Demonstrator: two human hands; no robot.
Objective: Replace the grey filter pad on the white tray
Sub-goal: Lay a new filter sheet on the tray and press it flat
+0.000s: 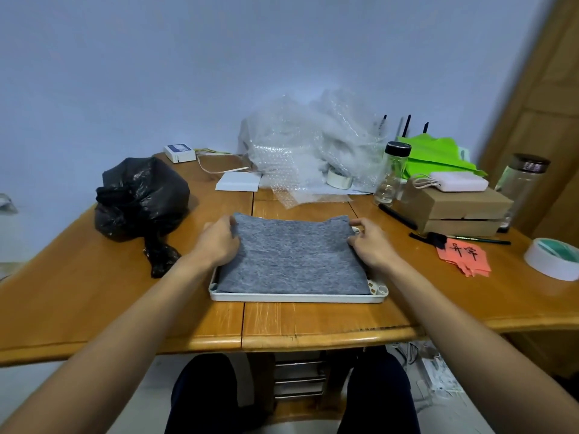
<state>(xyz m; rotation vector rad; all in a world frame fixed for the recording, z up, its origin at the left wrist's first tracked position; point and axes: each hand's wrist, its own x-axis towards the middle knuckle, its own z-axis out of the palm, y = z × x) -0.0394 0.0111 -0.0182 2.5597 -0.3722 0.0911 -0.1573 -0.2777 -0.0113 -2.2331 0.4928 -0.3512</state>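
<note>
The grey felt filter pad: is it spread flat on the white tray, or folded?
Spread, not folded: the grey felt filter pad covers most of the white plastic tray; left hand and right hand pinch its far corners, slightly raised.

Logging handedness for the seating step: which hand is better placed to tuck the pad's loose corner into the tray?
Right. The grey filter pad leaves the white tray exposed along its right edge, and the right hand already pinches that far corner. The left hand only holds the opposite edge.

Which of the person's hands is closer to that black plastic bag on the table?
Left. The left hand grips the grey pad's far left corner, just right of the black bag. The right hand holds the opposite corner, across the pad.
</note>
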